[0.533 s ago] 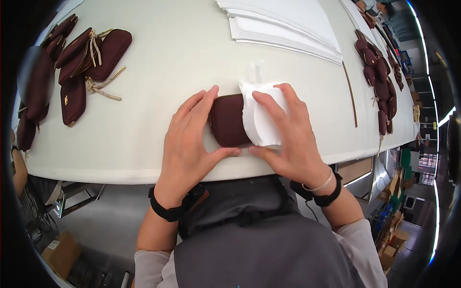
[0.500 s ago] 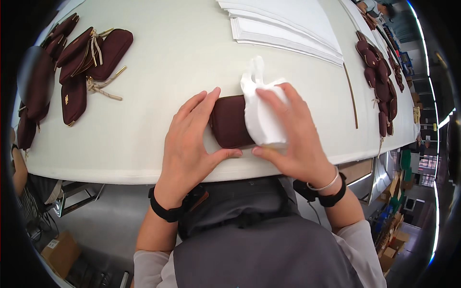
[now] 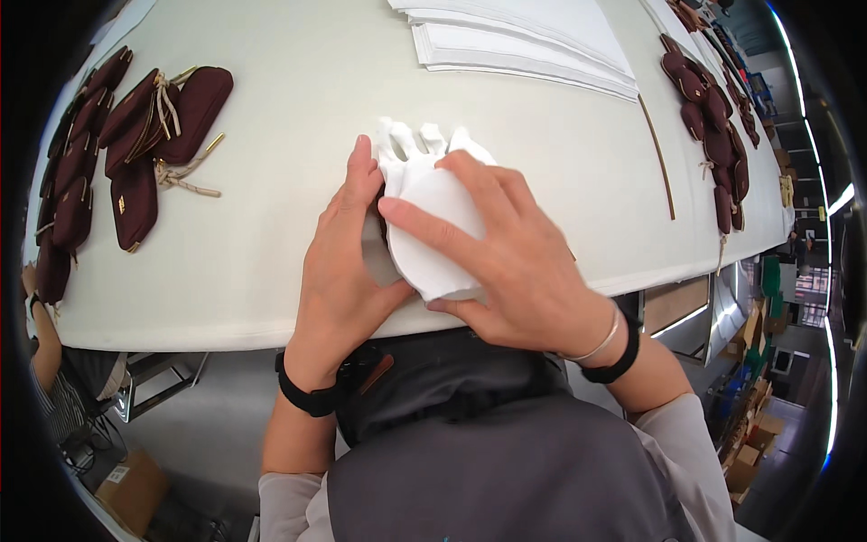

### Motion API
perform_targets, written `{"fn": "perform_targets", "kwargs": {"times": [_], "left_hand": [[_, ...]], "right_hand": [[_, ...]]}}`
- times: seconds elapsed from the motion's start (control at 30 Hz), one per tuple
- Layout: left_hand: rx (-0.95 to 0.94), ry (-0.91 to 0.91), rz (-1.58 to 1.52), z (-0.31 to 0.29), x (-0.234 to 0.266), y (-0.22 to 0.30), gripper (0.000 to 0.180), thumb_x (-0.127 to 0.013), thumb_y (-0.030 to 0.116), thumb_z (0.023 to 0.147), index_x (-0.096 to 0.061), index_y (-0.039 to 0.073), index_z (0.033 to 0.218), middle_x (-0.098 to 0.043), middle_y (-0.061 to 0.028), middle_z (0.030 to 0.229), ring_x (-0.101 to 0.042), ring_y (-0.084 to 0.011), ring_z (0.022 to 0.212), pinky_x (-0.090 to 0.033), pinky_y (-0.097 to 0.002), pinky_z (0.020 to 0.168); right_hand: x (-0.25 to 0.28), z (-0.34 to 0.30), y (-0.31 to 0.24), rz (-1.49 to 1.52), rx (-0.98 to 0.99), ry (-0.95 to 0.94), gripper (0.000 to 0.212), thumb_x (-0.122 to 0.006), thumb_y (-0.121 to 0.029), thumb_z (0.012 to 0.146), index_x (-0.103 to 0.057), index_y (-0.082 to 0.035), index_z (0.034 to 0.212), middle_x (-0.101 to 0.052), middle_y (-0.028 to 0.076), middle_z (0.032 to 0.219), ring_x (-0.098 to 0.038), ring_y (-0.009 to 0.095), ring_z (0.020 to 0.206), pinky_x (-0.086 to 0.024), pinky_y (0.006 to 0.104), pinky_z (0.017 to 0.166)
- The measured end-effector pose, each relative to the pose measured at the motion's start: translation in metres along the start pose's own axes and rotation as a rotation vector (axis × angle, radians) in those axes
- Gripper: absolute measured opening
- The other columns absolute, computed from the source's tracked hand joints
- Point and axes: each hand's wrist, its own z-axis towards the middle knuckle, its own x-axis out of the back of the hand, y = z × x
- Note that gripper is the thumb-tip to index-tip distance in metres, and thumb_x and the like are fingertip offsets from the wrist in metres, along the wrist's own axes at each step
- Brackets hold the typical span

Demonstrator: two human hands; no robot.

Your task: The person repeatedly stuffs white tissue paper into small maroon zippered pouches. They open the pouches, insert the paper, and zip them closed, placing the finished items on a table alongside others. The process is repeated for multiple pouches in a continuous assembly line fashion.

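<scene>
Centrally placed: a soft white cloth-like wrapper (image 3: 442,203), creased, with loops standing up at its far end; landmark for all places below.
Pouch: dark maroon pouch (image 3: 382,224), only a thin strip showing along the wrapper's left edge; the rest presumably under the white material.
Right hand (image 3: 510,248): on the wrapper's right side and partly over it. Index and middle fingers spread across its upper face, thumb at its near edge; the white bundle is held between them.
Left hand (image 3: 336,248): at the wrapper's left. Fingers nearly straight, thumb well apart in a wide C, its tip by the wrapper's near-left corner. Nothing pinched; contact with the pouch's side cannot be told.
Nearer hand: right, being on the wrapper; the exposed pouch edge faces the left palm.
Long axis: visible white part runs roughly away from the person; the pouch's own axis is hidden.
Off-white tabletop (image 3: 271,280): beneath the wrapper.
Maroon zip pouches (image 3: 134,212) with beige knotted cords (image 3: 165,173): well left of the wrapper.
Stacked flat white sheets (image 3: 533,59): beyond the wrapper, rightward, well apart.
</scene>
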Motion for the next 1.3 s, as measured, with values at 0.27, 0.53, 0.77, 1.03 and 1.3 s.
{"fn": "perform_targets", "kwargs": {"times": [0.27, 0.53, 0.77, 1.03, 1.3], "left_hand": [[0.052, -0.035, -0.035, 0.006, 0.004, 0.006, 0.126, -0.094, 0.01, 0.061, -0.014, 0.002, 0.159, -0.042, -0.0274, 0.151, -0.044, -0.0373, 0.14, -0.044, -0.0433, 0.112], [0.035, -0.068, 0.15, 0.004, 0.008, 0.008, 0.143, -0.097, 0.04, 0.045, -0.019, 0.006, 0.159, -0.052, -0.0201, 0.147, -0.042, -0.035, 0.143, -0.035, -0.0456, 0.118], [-0.001, -0.119, 0.219, 0.006, 0.003, 0.013, 0.1, -0.082, 0.046, 0.077, -0.035, 0.001, 0.153, -0.049, -0.0216, 0.146, -0.053, -0.0339, 0.133, -0.042, -0.0442, 0.109], [-0.038, -0.095, 0.069, 0.003, 0.001, 0.015, 0.093, -0.088, 0.019, 0.074, -0.039, 0.002, 0.151, -0.061, -0.0186, 0.134, -0.061, -0.0305, 0.121, -0.049, -0.0394, 0.104], [0.152, -0.153, -0.299, -0.008, 0.002, 0.017, 0.075, -0.082, 0.008, 0.083, -0.043, -0.003, 0.146, -0.066, -0.0157, 0.123, -0.066, -0.0228, 0.111, -0.051, -0.0346, 0.099]], "right_hand": [[-0.007, 0.017, 0.011, 0.035, 0.018, 0.149, 0.075, -0.085, -0.023, 0.067, -0.06, -0.027, 0.137, -0.048, 0.023, 0.138, -0.055, 0.04, 0.108, -0.053, 0.0438, 0.087], [0.03, 0.004, 0.069, -0.095, -0.224, 0.261, 0.078, -0.085, -0.03, 0.07, -0.056, -0.03, 0.142, -0.046, 0.025, 0.143, -0.053, 0.043, 0.116, -0.05, 0.0463, 0.098], [0.035, -0.05, 0.15, -0.167, -0.512, 0.243, 0.07, -0.08, -0.031, 0.078, -0.055, -0.02, 0.143, -0.041, 0.026, 0.149, -0.043, 0.047, 0.131, -0.039, 0.0485, 0.11], [0.018, -0.07, 0.056, 0.075, -0.253, 0.141, 0.063, -0.079, -0.032, 0.083, -0.057, -0.001, 0.134, -0.054, 0.022, 0.136, -0.042, 0.045, 0.136, -0.038, 0.047, 0.111], [-0.001, -0.079, 0.035, 0.561, -0.426, 0.171, 0.052, -0.081, -0.022, 0.081, -0.06, -0.002, 0.124, -0.065, 0.014, 0.117, -0.064, 0.03, 0.102, -0.052, 0.0387, 0.087]]}}
